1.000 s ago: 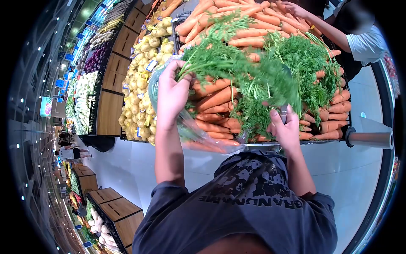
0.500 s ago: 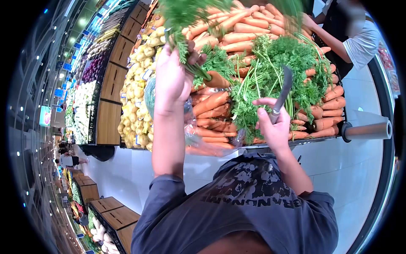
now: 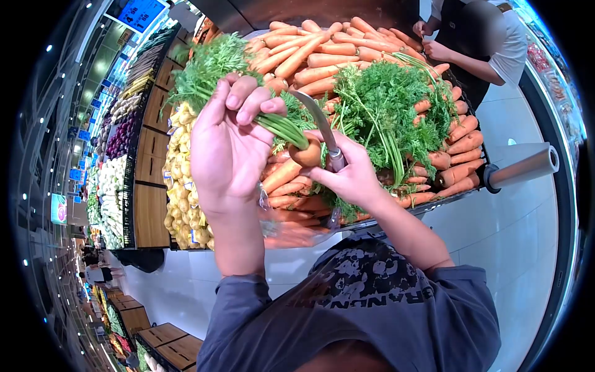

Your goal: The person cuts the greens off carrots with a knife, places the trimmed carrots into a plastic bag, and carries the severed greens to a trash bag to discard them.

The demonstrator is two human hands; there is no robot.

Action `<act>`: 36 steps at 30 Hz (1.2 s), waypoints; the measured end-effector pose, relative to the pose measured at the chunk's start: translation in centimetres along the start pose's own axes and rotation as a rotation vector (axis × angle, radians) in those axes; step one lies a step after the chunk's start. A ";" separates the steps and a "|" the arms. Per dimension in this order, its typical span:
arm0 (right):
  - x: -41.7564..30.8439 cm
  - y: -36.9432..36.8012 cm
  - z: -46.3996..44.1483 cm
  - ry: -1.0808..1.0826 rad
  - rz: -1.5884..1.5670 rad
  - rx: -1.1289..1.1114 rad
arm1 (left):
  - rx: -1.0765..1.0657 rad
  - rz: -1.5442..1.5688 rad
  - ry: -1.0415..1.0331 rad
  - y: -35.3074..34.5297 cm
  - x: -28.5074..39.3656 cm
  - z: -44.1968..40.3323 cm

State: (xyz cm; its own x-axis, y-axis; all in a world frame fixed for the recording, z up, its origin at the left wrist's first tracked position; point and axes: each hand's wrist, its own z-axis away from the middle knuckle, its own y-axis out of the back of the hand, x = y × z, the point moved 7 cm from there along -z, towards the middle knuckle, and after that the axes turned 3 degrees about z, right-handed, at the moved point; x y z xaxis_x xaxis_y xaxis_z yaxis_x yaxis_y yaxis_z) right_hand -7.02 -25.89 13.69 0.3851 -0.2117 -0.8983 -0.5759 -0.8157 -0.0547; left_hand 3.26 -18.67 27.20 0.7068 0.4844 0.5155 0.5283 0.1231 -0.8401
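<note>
Head view, left to right:
1. Price sign (image 3: 135, 13): digits "4 98", "1 88".
2. Left hand (image 3: 230, 139): fingers curled around green stems (image 3: 282, 129).
3. Carrot (image 3: 305, 152): at the stems' end, between both hands.
4. Right hand (image 3: 352, 170): fingers closed around knife (image 3: 321, 121).
5. Shirt (image 3: 372, 319): inverted lettering, "BRAN" legible.

- Carrot (image 3: 305, 155): orange, foreshortened; green stalks (image 3: 282, 129) attached, leafy top (image 3: 214, 65) toward ten o'clock.
- Knife (image 3: 326, 131): curved blade (image 3: 316, 111) pointing to eleven o'clock; handle (image 3: 336, 161) at the carrot's three o'clock.
</note>
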 end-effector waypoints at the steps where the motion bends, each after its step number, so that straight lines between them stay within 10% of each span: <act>1: -0.3 -0.3 0.0 0.042 -0.035 -0.011 | -0.082 0.029 0.044 -0.1 -0.1 -0.2; 12: 1.6 1.9 2.8 -0.486 -0.619 0.234 | -0.154 -1.170 0.265 6.9 -7.4 3.5; 21: 3.7 3.0 5.6 -0.628 -0.267 0.013 | 0.092 -0.991 0.304 15.0 -12.5 8.7; 24: 1.3 5.5 4.8 -0.019 0.407 0.109 | 0.077 -1.206 0.183 15.1 -11.4 9.3; 36: 2.6 6.8 5.7 -0.045 0.794 -0.188 | 0.169 -1.243 0.239 14.6 -10.4 10.2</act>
State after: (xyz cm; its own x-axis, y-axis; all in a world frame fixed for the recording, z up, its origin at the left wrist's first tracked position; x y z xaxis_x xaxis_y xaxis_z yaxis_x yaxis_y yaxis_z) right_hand -14.02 -28.91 8.49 -0.1182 -0.7459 -0.6555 -0.5332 -0.5092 0.6755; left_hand -1.18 -13.04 7.82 -0.1421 -0.2006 0.9693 0.8381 0.4966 0.2257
